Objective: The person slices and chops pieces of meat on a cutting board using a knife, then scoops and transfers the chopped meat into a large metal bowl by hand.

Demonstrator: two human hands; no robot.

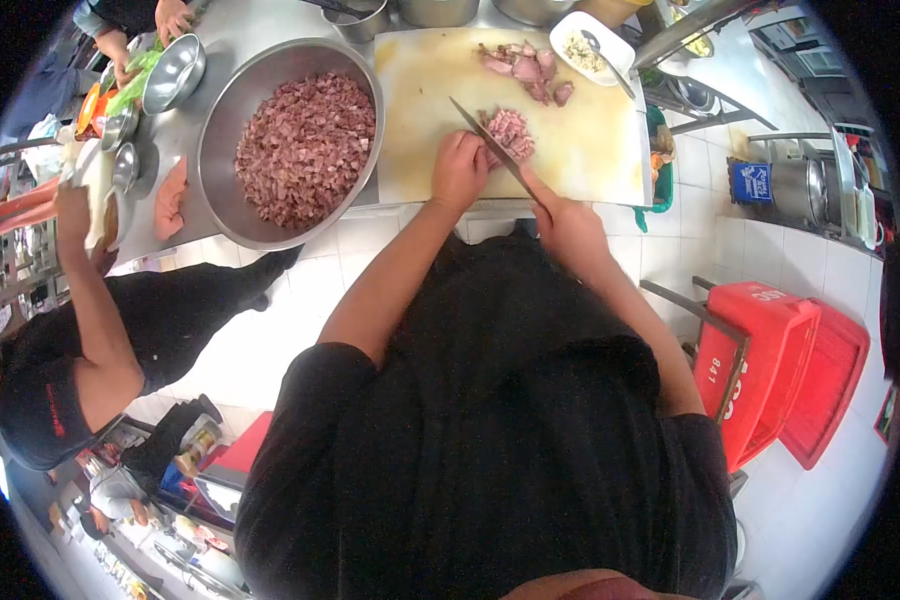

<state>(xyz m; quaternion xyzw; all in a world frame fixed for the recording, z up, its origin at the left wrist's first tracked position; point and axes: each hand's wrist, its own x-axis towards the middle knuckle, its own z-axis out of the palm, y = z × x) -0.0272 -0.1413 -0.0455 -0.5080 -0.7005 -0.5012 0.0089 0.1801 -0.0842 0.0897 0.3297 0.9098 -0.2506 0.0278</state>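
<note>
A pale cutting board (pixel 590 150) lies on the steel counter in front of me. My right hand (pixel 565 225) grips a knife (pixel 490 140) whose blade angles up and left across a small pile of diced meat (pixel 510 133). My left hand (pixel 458 170) is curled beside that pile, fingers pressed down at the blade's left side. Bigger uncut meat pieces (pixel 528 68) lie at the board's far edge. Left of the board stands a large steel bowl (pixel 220 130) heaped with diced meat (pixel 305 145).
A white dish (pixel 595 42) with a spoon sits at the board's far right corner. A person in black stands at my left, one hand (pixel 72 208) by small steel bowls (pixel 175 72). Another person's hands (pixel 170 18) work at the top left. Red crates (pixel 780 370) stand on the floor to the right.
</note>
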